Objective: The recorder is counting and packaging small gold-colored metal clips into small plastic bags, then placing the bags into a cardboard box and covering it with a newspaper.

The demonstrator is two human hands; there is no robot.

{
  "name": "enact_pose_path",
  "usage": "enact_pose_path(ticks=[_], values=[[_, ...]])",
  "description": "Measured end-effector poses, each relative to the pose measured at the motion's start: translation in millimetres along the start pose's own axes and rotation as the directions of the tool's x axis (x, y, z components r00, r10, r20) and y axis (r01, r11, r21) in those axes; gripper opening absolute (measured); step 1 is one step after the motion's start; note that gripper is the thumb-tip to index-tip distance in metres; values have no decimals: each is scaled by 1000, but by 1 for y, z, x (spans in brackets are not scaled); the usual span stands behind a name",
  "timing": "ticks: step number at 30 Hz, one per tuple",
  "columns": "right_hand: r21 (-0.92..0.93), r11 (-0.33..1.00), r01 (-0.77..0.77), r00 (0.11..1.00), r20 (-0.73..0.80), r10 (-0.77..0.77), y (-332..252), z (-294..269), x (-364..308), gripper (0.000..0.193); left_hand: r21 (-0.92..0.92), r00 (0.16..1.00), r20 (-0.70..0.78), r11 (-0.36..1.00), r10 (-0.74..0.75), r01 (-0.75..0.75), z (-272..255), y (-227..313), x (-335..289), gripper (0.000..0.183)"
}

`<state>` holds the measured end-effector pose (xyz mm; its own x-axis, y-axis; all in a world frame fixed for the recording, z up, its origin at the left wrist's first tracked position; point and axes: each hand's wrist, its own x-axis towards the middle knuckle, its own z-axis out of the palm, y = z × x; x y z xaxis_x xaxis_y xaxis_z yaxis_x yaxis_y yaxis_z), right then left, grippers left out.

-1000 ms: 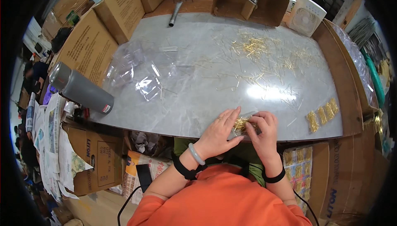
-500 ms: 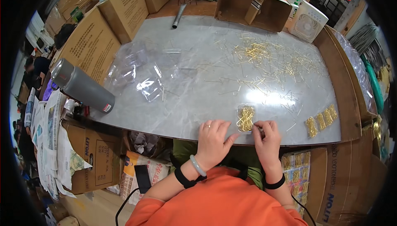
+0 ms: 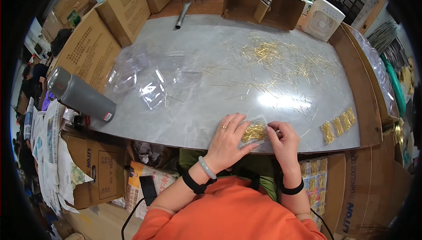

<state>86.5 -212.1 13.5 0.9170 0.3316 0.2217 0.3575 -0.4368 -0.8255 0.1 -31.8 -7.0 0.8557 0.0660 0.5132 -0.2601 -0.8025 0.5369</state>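
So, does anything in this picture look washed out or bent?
Head view: white glare washes out part of the grey, glossy tabletop, among scattered thin gold wires; head view: the tabletop's front edge bows; head view: clear plastic packaging glints at left.

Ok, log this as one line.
clear packet: gold wires inside; left hand: at left side; right hand: at right edge; beyond: loose gold wires

Orange short-sleeved top [image 3: 228, 216], black wristbands [image 3: 192, 183], pale bangle [image 3: 205, 168], gold ring [image 3: 223, 126] on left hand [image 3: 229, 140]

The grey tabletop [image 3: 193, 121] bears loose gold wire hooks [image 3: 265, 52], clear plastic sleeves [image 3: 154, 90] and gold-filled packets [image 3: 337, 126]
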Motion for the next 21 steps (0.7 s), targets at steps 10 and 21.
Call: enact_pose_path(ticks=[10, 21], values=[[-10, 955, -296, 924, 249, 289, -5, -6, 18, 11, -172, 997, 79, 985, -11, 24, -8, -6, -4, 59], [361, 763, -536, 837, 347, 424, 4, -32, 9, 9, -225, 990, 140, 973, -25, 56, -13, -8, -1, 61]])
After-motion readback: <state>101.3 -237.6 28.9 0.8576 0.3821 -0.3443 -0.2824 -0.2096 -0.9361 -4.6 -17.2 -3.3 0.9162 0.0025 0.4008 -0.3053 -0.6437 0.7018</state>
